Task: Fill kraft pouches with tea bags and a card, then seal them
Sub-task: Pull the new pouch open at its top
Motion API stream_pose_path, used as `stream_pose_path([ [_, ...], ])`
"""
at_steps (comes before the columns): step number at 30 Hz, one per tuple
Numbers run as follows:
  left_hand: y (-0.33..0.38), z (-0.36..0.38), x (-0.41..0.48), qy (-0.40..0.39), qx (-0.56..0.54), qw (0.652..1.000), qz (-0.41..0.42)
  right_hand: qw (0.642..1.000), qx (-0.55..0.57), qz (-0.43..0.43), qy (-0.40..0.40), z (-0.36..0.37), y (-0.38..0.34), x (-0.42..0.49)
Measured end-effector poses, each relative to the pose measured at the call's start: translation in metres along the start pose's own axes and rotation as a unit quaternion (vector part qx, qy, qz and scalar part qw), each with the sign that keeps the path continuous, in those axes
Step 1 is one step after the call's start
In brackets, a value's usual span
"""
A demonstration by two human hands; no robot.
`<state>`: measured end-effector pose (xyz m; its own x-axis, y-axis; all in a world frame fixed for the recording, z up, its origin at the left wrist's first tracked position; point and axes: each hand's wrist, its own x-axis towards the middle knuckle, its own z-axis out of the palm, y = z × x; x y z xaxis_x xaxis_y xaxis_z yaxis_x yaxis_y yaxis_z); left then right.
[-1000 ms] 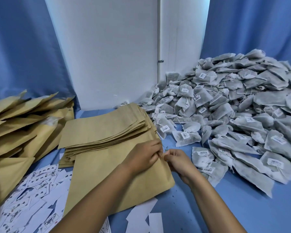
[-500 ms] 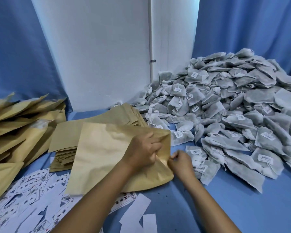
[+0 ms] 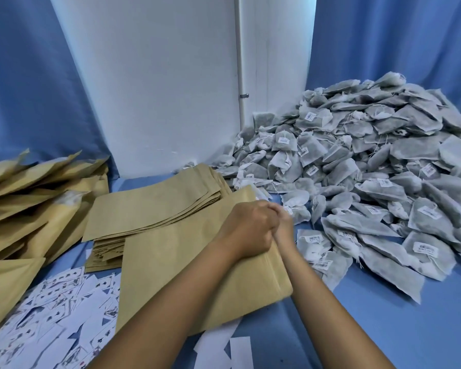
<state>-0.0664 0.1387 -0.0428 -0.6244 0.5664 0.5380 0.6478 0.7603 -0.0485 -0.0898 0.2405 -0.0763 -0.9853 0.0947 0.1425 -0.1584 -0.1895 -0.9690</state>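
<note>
Kraft pouch [image 3: 186, 265] light, floppy, lower centre; your left hand [image 3: 246, 229] and right hand [image 3: 284, 226] fingers pinch mouth edge; pull there.

Soft, even, bluish light with faint shadows and no glare. The two bare hands [image 3: 266, 225] are motion-blurred (fingers indistinct); straight lines bow toward the frame's edges, wide-angle distortion.

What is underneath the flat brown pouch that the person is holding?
The kraft pouch lies over the stack of empty pouches, white cards and blue table. Anything beneath its middle is covered, as is its inside.
</note>
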Motion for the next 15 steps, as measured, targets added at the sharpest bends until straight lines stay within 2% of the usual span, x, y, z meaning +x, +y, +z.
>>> stream_pose_path([
  [1, -0.007, -0.001, -0.002, 0.004, -0.001, 1.0, -0.019, 0.996, 0.08, -0.02, 0.023, 0.003, -0.002, 0.006],
  [3, -0.016, 0.0, -0.007, 0.003, 0.007, 0.999, -0.037, 0.99, 0.133, -0.046, -0.027, -0.006, -0.003, 0.004],
  [6, -0.017, 0.008, -0.014, -0.012, 0.042, 0.999, 0.002, 0.993, 0.022, 0.006, -0.119, -0.029, -0.005, 0.004],
  [9, -0.012, 0.023, -0.027, 0.003, 0.008, 0.999, 0.034, 0.979, -0.044, 0.083, -0.181, -0.033, -0.015, 0.009],
  [13, -0.012, 0.031, -0.026, 0.111, -0.132, 0.984, -0.04, 0.942, -0.163, 0.137, -0.258, -0.028, -0.006, 0.003],
  [15, -0.012, 0.028, -0.025, 0.121, -0.174, 0.976, -0.05, 0.924, -0.201, 0.128, -0.299, -0.022, 0.0, -0.006],
])
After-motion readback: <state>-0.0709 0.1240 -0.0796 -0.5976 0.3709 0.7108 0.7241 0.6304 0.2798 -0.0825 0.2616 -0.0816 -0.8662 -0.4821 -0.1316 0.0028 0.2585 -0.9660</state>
